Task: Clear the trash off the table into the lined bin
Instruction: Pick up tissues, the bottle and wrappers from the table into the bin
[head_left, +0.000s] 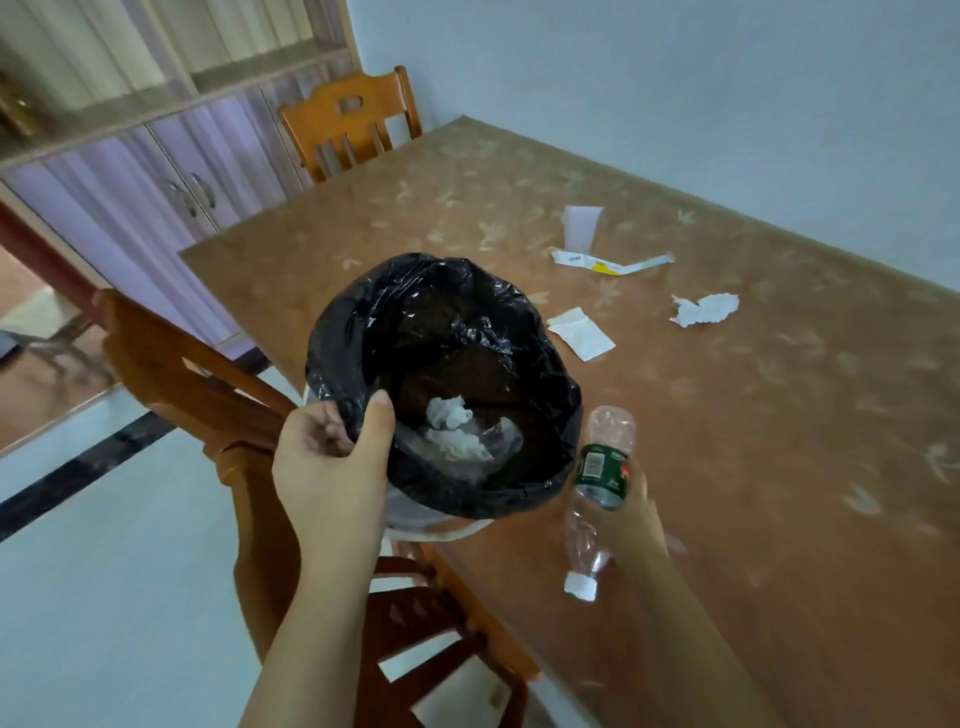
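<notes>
My left hand grips the near rim of the bin, which is lined with a black bag and held up over the table's edge. White crumpled tissue and clear plastic lie at its bottom. My right hand holds a crushed clear plastic bottle with a green label and white cap, just right of the bin. On the table lie a crumpled paper, a folded white paper, a torn white-and-yellow wrapper strip and a white slip.
A wooden chair stands under and left of the bin, another chair at the table's far end. A purple-doored cabinet lines the left wall. The table's far side meets a pale wall. Light floor lies at the lower left.
</notes>
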